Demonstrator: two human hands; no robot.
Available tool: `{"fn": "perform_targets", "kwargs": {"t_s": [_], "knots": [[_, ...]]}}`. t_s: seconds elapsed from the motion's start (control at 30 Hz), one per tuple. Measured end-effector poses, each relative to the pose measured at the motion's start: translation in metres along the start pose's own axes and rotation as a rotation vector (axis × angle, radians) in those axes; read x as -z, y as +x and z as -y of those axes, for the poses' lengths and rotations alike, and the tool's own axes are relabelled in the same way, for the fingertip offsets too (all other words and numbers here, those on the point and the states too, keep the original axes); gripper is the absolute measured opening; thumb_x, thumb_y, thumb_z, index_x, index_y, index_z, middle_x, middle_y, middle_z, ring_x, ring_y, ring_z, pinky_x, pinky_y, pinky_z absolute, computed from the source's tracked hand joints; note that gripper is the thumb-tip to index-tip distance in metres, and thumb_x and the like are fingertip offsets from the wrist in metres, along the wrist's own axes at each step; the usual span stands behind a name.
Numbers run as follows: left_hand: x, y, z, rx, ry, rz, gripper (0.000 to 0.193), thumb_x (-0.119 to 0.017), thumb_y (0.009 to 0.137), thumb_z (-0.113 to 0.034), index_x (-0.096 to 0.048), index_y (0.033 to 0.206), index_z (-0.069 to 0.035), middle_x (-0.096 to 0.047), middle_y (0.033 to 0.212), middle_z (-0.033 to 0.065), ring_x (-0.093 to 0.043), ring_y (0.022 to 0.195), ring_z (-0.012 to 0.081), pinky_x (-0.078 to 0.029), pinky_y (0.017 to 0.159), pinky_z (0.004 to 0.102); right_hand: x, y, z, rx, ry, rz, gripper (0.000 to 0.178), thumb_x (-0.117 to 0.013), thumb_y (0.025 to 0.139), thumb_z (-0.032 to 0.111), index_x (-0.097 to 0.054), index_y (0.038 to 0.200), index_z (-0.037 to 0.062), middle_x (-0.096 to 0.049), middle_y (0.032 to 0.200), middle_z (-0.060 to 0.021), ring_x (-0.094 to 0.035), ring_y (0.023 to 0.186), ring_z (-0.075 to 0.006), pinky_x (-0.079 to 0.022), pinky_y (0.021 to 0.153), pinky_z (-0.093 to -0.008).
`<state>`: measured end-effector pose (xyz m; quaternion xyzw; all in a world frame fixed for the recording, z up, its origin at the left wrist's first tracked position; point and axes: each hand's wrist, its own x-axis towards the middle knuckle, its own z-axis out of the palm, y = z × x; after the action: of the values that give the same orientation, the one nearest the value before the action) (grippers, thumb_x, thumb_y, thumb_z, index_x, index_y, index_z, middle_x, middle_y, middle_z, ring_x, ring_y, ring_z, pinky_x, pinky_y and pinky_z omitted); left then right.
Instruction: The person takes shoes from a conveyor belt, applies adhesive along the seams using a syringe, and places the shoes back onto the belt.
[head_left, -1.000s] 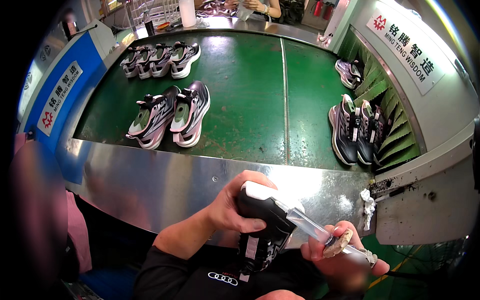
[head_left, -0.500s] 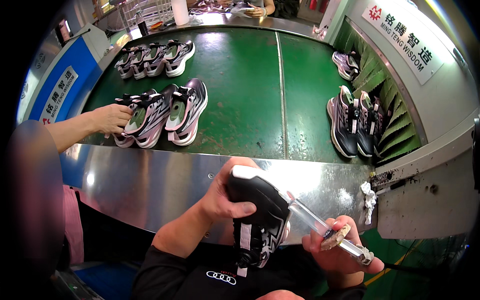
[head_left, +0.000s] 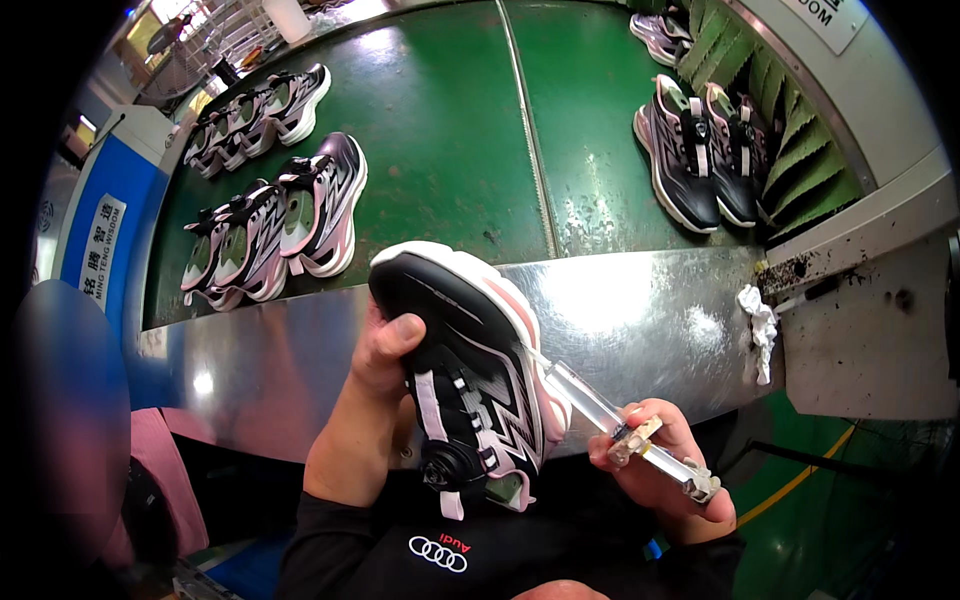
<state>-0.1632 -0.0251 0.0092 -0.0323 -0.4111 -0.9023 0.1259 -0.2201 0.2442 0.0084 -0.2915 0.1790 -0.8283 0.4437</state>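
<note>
the black sneaker [head_left: 470, 310], smooth and rounded at the toe, zigzag-striped along its side, with a thick white-and-pink sole, is tilted in the left hand [head_left: 382, 355], which clasps it near the toe. right of that grip, the right hand [head_left: 660, 455] grasps a clear, slender syringe [head_left: 590, 397] crusted with pale lumps, its narrow tip at the seam of upper and sole. beyond both grips runs a shiny metal ledge [head_left: 650, 310]; past it, a scuffed green surface [head_left: 430, 130] bears similar sneakers [head_left: 345, 195].
</note>
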Motion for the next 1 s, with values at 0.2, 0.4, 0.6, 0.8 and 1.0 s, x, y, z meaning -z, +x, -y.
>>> {"fn": "perform_targets", "kwargs": {"t_s": [0.2,0.4,0.6,0.8,1.0], "knots": [[-0.007,0.01,0.006,0.026,0.06,-0.013,0.069,-0.062,0.072,-0.047,-0.048,0.11,0.009,-0.059,0.087,0.0301,-0.063,0.075,0.0374,-0.054,0.068,0.044,0.005,-0.011,-0.005,-0.037,-0.047,-0.021,0.117,-0.077,0.06,0.062,-0.021,0.135,-0.0068,-0.042,0.125,-0.0175,-0.044,0.118,-0.0261,-0.032,0.102,-0.0379],[0.009,0.006,0.002,0.114,-0.123,-0.082,0.058,-0.064,0.075,-0.033,-0.046,0.123,-0.005,-0.054,0.117,0.0136,-0.056,0.108,0.0278,-0.045,0.097,0.0457,0.005,-0.024,-0.006,-0.1,-0.11,-0.046,0.116,-0.077,0.061,0.061,-0.021,0.135,-0.0079,-0.043,0.123,-0.0166,-0.044,0.117,-0.0248,-0.032,0.101,-0.0358],[0.014,0.005,0.004,0.099,-0.16,-0.167,0.061,-0.063,0.077,-0.032,-0.042,0.128,-0.005,-0.053,0.121,0.0148,-0.055,0.111,0.0277,-0.045,0.098,0.0439,0.0,-0.035,-0.009,-0.101,-0.131,-0.069,0.112,-0.075,0.062,0.062,-0.025,0.134,-0.0082,-0.044,0.117,-0.0154,-0.046,0.109,-0.0227,-0.034,0.094,-0.033],[0.012,0.009,0.005,0.136,-0.315,-0.211,0.06,-0.064,0.076,-0.031,-0.046,0.124,0.001,-0.057,0.116,0.0189,-0.058,0.106,0.0301,-0.047,0.094,0.0436,-0.004,-0.047,-0.011,-0.073,-0.155,-0.068,0.11,-0.074,0.062,0.063,-0.027,0.133,-0.0074,-0.044,0.114,-0.0155,-0.046,0.105,-0.023,-0.036,0.091,-0.0334],[0.025,0.004,0.011,0.16,-0.358,-0.328,0.052,-0.06,0.081,-0.032,-0.051,0.121,0.0,-0.059,0.115,0.0168,-0.06,0.103,0.0281,-0.048,0.092,0.0417,-0.004,-0.056,-0.009,-0.077,-0.181,-0.058,0.107,-0.074,0.063,0.063,-0.031,0.132,-0.0067,-0.044,0.113,-0.0164,-0.047,0.104,-0.0235,-0.037,0.089,-0.0331]]}}
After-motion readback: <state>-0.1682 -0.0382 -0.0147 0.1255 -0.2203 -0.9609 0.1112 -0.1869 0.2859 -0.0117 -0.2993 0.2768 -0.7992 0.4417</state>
